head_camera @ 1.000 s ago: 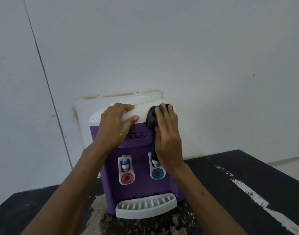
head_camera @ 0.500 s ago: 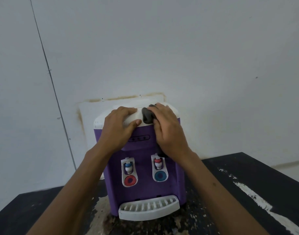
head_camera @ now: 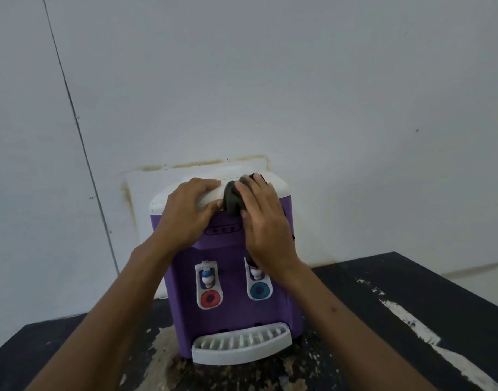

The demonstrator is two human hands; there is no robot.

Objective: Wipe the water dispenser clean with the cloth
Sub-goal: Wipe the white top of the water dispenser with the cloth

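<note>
Black table (head_camera: 383, 292), paint worn through in patches. Purple water dispenser (head_camera: 233, 311) stands at its back edge, close to the wall.

Left hand (head_camera: 190, 214): fingers curled over the white lid's front-left edge, thumb on the lid's front face, bracing the unit. Right hand (head_camera: 263, 218): fingers near straight, spread, pressing the dark cloth (head_camera: 232, 198) onto the lid's front edge right of centre; nothing gripped.

Risks, my read:
- Unit looks light. A hard sideways stroke could skid or tip it if the brace slackens.
- Cloth tail seems to hang under the palm above the blue tap (head_camera: 256, 273); it could snag the lever.
- Forearm drop could knock the drip tray (head_camera: 242, 345) off.
</note>
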